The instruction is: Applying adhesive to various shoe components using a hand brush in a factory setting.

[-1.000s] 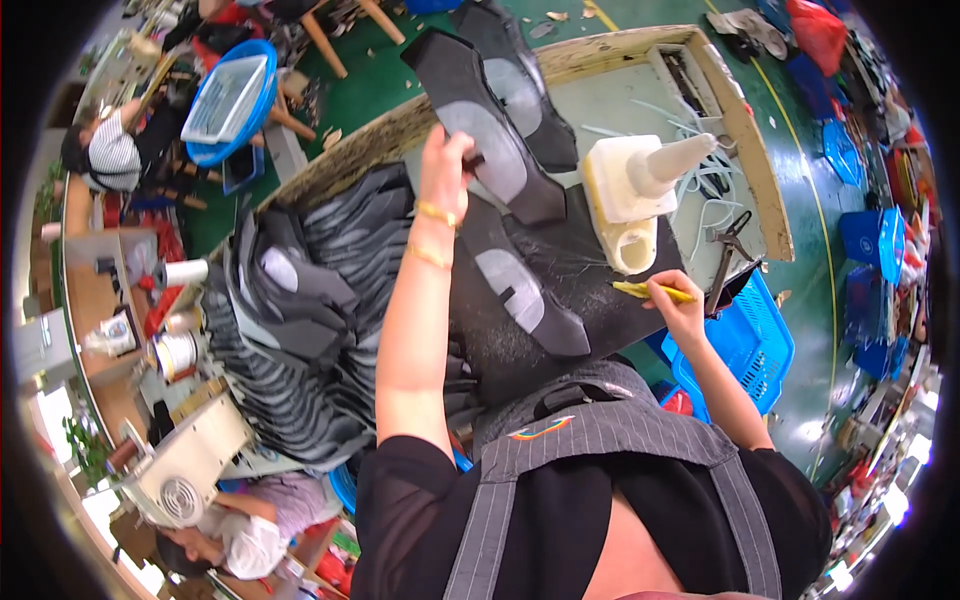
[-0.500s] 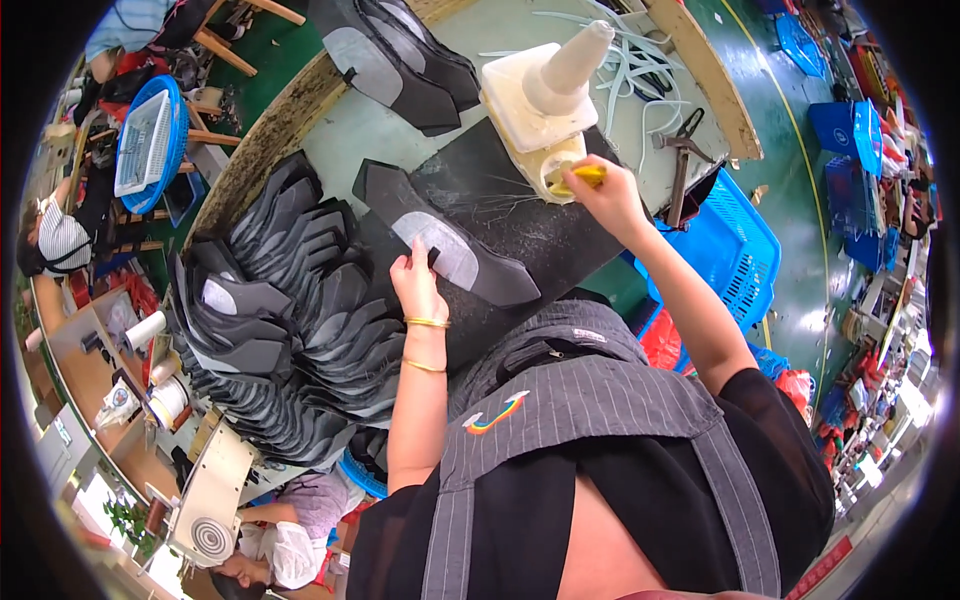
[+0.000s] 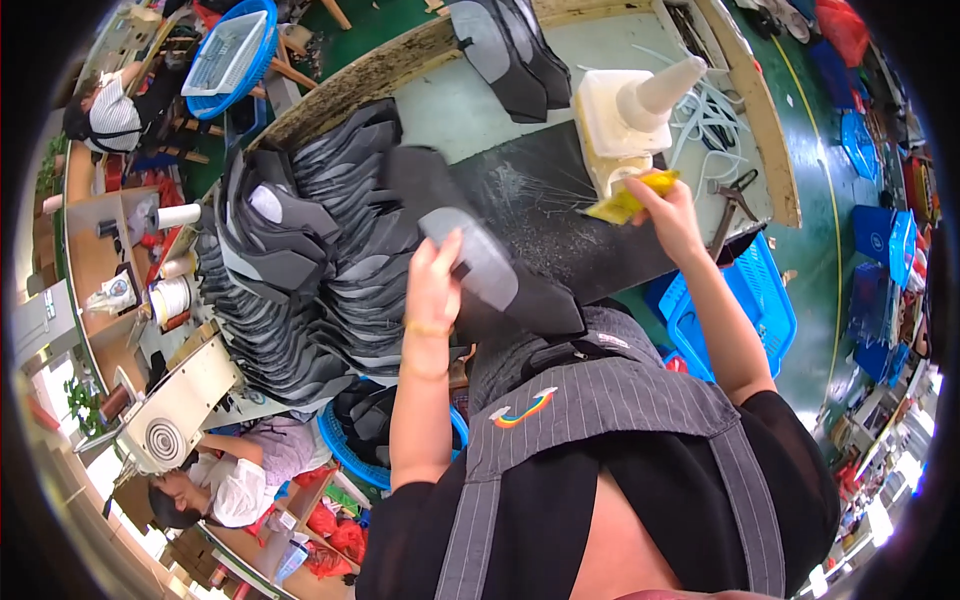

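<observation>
Dark curved panel with grey patch (image 3: 485, 268) is pinched at its left edge by the left hand (image 3: 434, 285), fingers clamped; most of it extends right of them. Yellow flat spreader (image 3: 630, 200) is gripped by the right hand (image 3: 672, 218), fingers closed on it. Just beyond those fingers, white cone-topped bottle (image 3: 622, 110) could be knocked if the spreader is swung wide. Panel could be twisted or dropped, one edge only being held; stacked panels (image 3: 345, 255), left of left fingers, could be snagged.
</observation>
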Action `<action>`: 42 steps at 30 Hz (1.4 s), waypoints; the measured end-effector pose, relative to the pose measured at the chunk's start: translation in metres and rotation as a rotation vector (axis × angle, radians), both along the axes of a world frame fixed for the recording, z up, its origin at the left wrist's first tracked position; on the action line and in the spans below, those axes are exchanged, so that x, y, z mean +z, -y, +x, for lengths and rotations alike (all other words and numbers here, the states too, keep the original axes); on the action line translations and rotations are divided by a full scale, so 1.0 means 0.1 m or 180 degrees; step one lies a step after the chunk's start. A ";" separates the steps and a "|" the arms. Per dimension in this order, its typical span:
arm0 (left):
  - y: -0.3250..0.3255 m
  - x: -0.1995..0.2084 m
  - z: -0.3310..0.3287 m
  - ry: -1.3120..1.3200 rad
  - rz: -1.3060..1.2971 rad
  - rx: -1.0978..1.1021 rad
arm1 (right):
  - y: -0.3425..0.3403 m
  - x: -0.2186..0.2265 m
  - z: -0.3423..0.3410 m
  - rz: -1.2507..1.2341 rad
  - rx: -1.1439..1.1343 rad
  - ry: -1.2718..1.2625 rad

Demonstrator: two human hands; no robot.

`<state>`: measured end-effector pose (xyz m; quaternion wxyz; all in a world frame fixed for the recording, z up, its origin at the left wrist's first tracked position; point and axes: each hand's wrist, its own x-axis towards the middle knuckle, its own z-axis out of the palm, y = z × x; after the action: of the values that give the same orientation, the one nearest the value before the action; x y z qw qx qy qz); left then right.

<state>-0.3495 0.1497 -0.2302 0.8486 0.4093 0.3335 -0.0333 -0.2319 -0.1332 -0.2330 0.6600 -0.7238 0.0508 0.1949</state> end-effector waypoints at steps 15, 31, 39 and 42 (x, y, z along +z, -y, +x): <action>-0.16 -1.07 -0.01 -0.0592 0.0131 0.0083 | -2.00 -0.99 0.48 -0.1020 0.0895 0.1343; -0.35 -1.48 0.35 -0.0274 0.1444 0.0050 | -1.32 -1.03 0.04 -0.0300 0.1655 0.0452; -0.23 -1.55 0.35 -0.0265 0.1219 0.0403 | -1.12 -0.92 -0.11 -0.0164 0.1789 0.0843; -0.30 -1.52 0.37 -0.0234 0.1225 0.0393 | -0.58 -0.92 -0.31 -0.0572 0.2296 0.0869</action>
<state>-0.3127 0.1794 -0.3822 0.7424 0.5411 0.3890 0.0682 -0.2632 -0.0751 -0.3251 0.4839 -0.7693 -0.2781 0.3110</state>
